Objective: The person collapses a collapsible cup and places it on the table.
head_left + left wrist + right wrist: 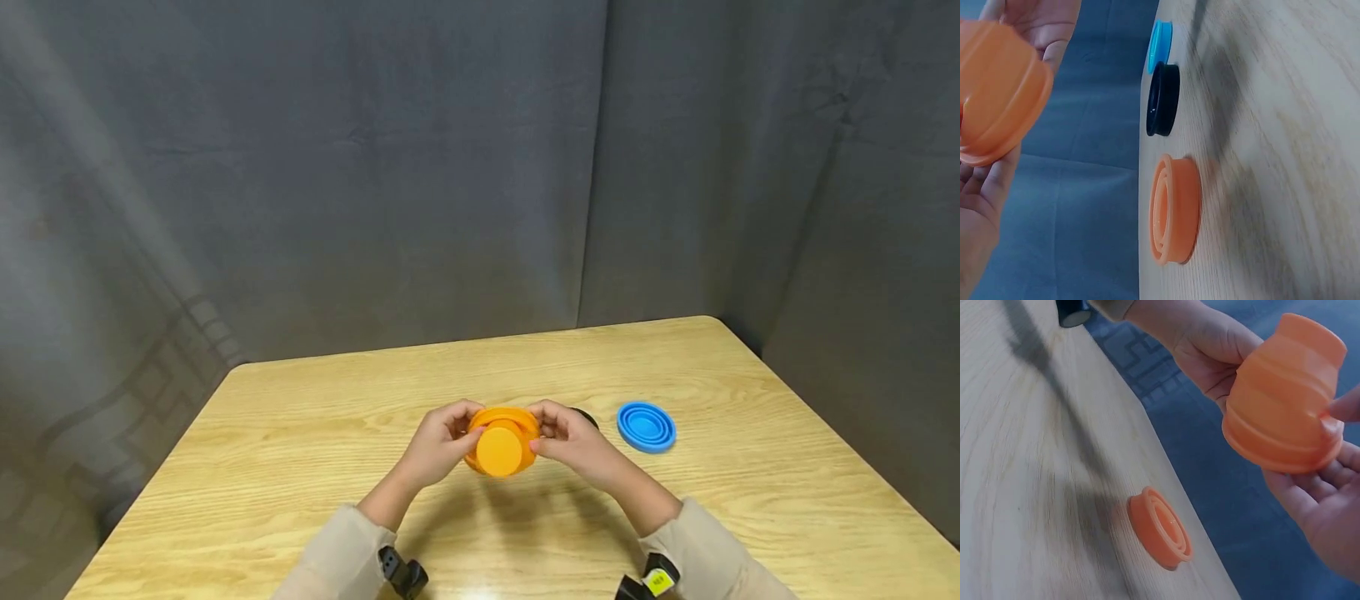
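Observation:
Both hands hold an orange collapsible cup point(499, 452) above the table, partly unfolded. Its narrow flat base tilts up toward me and its wide rim faces down and away. My left hand point(441, 446) grips one side, and my right hand point(573, 446) the other, thumbs on the wall and fingers around the rim. In the right wrist view a thumb presses a dent into the cup wall point(1291, 387). On the table below sits a second orange cup point(1185, 209), folded flat; the head view does not show it clearly apart from the held cup.
To the right of the hands lies a black folded cup point(1172, 100), mostly hidden behind the right hand in the head view. Farther right is a blue folded cup point(647, 427). The wooden table point(300, 433) ends at a grey curtain point(375, 167).

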{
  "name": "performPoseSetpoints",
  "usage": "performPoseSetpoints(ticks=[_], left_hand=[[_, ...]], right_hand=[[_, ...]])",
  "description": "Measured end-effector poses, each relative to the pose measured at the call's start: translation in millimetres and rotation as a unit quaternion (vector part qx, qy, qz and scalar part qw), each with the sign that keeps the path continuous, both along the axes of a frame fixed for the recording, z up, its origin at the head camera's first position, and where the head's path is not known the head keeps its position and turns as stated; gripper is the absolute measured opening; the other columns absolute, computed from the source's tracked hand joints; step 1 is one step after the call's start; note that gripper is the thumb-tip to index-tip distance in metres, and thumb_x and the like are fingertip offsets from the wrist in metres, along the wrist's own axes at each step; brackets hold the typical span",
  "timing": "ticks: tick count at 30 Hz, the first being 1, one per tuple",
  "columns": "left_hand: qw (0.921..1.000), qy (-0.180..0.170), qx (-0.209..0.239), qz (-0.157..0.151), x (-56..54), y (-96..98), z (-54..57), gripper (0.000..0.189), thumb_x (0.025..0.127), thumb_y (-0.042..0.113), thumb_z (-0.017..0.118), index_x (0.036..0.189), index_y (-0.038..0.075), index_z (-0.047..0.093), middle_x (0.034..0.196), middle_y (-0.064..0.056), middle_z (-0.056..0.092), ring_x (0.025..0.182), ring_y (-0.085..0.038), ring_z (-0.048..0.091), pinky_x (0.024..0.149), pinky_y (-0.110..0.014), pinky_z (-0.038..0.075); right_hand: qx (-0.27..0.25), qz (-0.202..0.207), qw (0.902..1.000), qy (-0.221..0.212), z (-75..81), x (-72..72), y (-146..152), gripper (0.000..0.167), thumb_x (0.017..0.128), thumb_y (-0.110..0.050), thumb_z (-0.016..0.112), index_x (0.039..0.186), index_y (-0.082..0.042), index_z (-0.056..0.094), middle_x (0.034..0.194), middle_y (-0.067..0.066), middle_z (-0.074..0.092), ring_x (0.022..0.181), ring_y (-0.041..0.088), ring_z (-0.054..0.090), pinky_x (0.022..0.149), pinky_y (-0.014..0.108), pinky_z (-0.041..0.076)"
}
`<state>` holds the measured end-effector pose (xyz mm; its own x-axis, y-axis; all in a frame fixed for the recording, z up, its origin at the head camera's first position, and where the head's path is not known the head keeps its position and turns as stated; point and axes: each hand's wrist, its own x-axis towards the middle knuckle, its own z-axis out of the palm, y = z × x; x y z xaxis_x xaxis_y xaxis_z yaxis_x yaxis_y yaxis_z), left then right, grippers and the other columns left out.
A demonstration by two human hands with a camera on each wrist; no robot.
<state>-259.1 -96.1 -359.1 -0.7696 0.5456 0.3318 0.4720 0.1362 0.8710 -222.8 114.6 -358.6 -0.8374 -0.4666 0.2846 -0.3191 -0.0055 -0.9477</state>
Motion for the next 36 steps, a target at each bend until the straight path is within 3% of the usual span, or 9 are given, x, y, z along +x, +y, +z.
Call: performPoseSetpoints(ticks=[4, 10, 14, 17, 20, 25, 29, 33, 36], left_hand=[[0.9992, -0.033, 0.024, -0.001, -5.3, 0.3, -3.1, 0.019, 0.085, 0.006, 0.054, 0.1, -0.004, 0.056, 0.086, -0.009, 0.055, 0.071, -0.013, 0.05, 0.061, -0.028, 0.047], [0.9864, -0.109, 0.049, -0.112, -5.6, -5.3, -4.8, 0.032, 0.089, 0.012, 0.048, 0.112, -0.01, 0.046, 0.095, -0.006, 0.053, 0.081, -0.013, 0.05, 0.067, -0.025, 0.045], [0.9669, -0.137, 0.084, -0.198, -5.7, -7.2, -6.7, 0.042, 0.088, 0.011, 0.048, 0.12, -0.013, 0.035, 0.1, -0.006, 0.051, 0.084, -0.013, 0.05, 0.069, -0.024, 0.046], [0.9556, -0.152, 0.107, -0.229, -5.3, -7.2, -8.2, 0.05, 0.086, 0.009, 0.052, 0.123, -0.013, 0.029, 0.102, -0.008, 0.049, 0.088, -0.015, 0.05, 0.071, -0.026, 0.046], [0.9621, -0.153, 0.092, -0.206, -1.8, -6.4, -9.5, 0.05, 0.084, 0.003, 0.053, 0.125, -0.011, 0.029, 0.104, -0.01, 0.048, 0.089, -0.016, 0.051, 0.072, -0.028, 0.047], [0.9875, -0.118, 0.039, -0.096, 4.9, 0.2, -11.7, 0.042, 0.08, -0.008, 0.047, 0.122, -0.004, 0.04, 0.102, -0.012, 0.051, 0.082, -0.015, 0.053, 0.067, -0.027, 0.048], [0.9939, -0.093, 0.034, -0.048, 5.5, 4.0, -11.7, 0.039, 0.079, -0.012, 0.044, 0.117, -0.005, 0.044, 0.099, -0.013, 0.053, 0.079, -0.013, 0.051, 0.064, -0.024, 0.047], [0.9946, -0.085, 0.034, -0.048, 4.7, 2.0, -7.1, 0.038, 0.079, -0.012, 0.041, 0.116, -0.006, 0.044, 0.096, -0.013, 0.053, 0.078, -0.014, 0.05, 0.065, -0.023, 0.046], [0.9915, -0.097, 0.046, -0.073, 3.5, -1.9, -5.1, 0.036, 0.079, -0.01, 0.042, 0.115, -0.006, 0.045, 0.094, -0.01, 0.054, 0.077, -0.014, 0.052, 0.065, -0.024, 0.047]], right_hand=[[-0.049, 0.038, 0.9981, -0.004, -2.2, -0.6, -1, 0.04, 0.083, -0.002, 0.053, 0.113, 0.017, 0.034, 0.1, 0.012, 0.05, 0.09, 0.015, 0.053, 0.074, 0.027, 0.047], [-0.039, -0.029, 0.9984, -0.029, -3.8, 1.8, -7, 0.032, 0.079, 0.003, 0.055, 0.105, 0.014, 0.04, 0.092, 0.012, 0.05, 0.081, 0.015, 0.055, 0.068, 0.026, 0.049], [-0.021, -0.071, 0.9967, -0.032, -3.0, 5.3, -11, 0.029, 0.079, 0.002, 0.056, 0.104, 0.012, 0.044, 0.089, 0.012, 0.05, 0.077, 0.014, 0.054, 0.066, 0.025, 0.048], [-0.02, -0.096, 0.9948, -0.024, -2.9, 6.7, -15, 0.028, 0.08, 0.001, 0.057, 0.103, 0.012, 0.045, 0.088, 0.012, 0.05, 0.076, 0.014, 0.053, 0.066, 0.025, 0.047], [-0.026, -0.12, 0.9919, -0.029, -3.4, 9.0, -19, 0.027, 0.08, 0.003, 0.056, 0.102, 0.012, 0.044, 0.087, 0.012, 0.051, 0.075, 0.013, 0.054, 0.066, 0.024, 0.047], [-0.023, -0.189, 0.9794, -0.066, -2.8, 15.0, -27, 0.022, 0.078, 0.011, 0.051, 0.099, 0.011, 0.044, 0.086, 0.014, 0.054, 0.073, 0.016, 0.054, 0.063, 0.024, 0.048], [-0.016, -0.244, 0.9664, -0.08, -1.5, 15.9, -33, 0.026, 0.071, 0.016, 0.048, 0.096, 0.009, 0.048, 0.082, 0.013, 0.056, 0.068, 0.016, 0.052, 0.058, 0.023, 0.047], [0.0, -0.246, 0.9665, -0.072, 0.7, 15.9, -31, 0.027, 0.071, 0.016, 0.047, 0.096, 0.007, 0.049, 0.083, 0.013, 0.058, 0.064, 0.015, 0.051, 0.056, 0.024, 0.047], [-0.004, -0.205, 0.977, -0.058, 1.6, 16.0, -25, 0.025, 0.075, 0.014, 0.048, 0.099, 0.009, 0.047, 0.087, 0.015, 0.057, 0.067, 0.015, 0.054, 0.059, 0.026, 0.048]])
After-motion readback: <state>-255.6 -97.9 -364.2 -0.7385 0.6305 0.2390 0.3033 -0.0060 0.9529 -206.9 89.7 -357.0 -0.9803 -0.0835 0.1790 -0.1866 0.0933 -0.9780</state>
